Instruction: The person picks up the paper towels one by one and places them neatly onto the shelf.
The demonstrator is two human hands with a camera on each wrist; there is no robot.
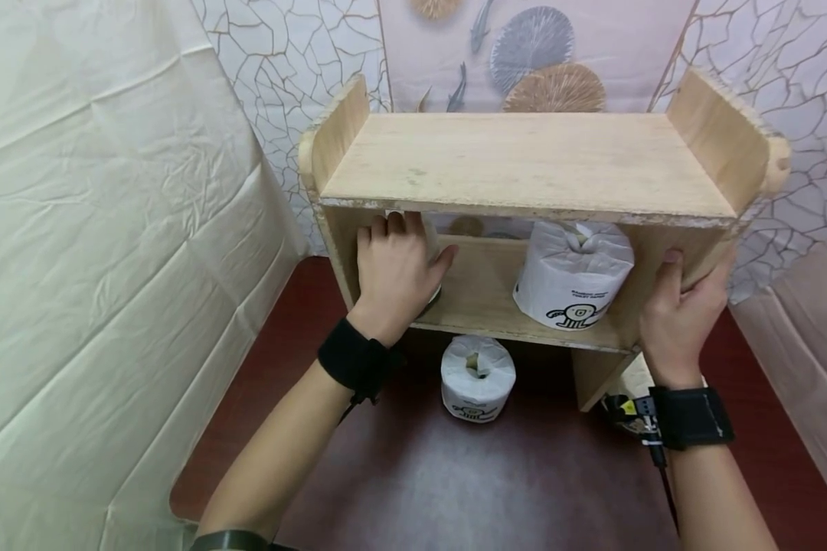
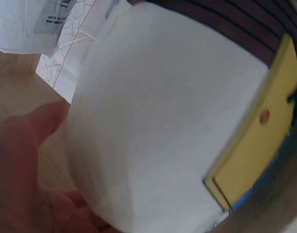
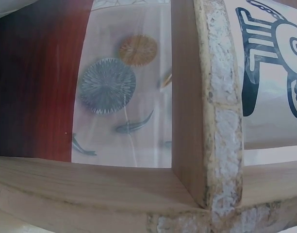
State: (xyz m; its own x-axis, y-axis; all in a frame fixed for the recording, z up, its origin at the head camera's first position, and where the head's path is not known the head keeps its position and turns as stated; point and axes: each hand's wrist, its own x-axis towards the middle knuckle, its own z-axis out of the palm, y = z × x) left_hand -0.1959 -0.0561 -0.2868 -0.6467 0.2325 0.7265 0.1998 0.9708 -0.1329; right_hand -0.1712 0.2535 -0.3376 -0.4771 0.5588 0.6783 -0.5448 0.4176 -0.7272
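Observation:
A small wooden shelf unit [image 1: 524, 164] stands on the dark red table. My left hand [image 1: 396, 272] reaches into its middle compartment and grips a white, rounded container [image 2: 163, 116] with yellow and dark striped print, mostly hidden behind the hand in the head view. The left thumb lies along the container's side. My right hand [image 1: 682, 321] grips the right side panel [image 1: 675, 249], thumb on the inner face and fingers outside. A wrapped toilet paper roll [image 1: 575, 283] sits upright on the middle board, beside that panel. The right hand itself is out of the right wrist view.
Another wrapped toilet paper roll [image 1: 478, 386] stands on the table [image 1: 469, 490] below the middle board. Behind the right wrist, a pale object [image 1: 637, 375] is partly hidden. Patterned wall covering [image 1: 634, 46] backs the shelf, and pale cloth [image 1: 96, 229] hangs at the left.

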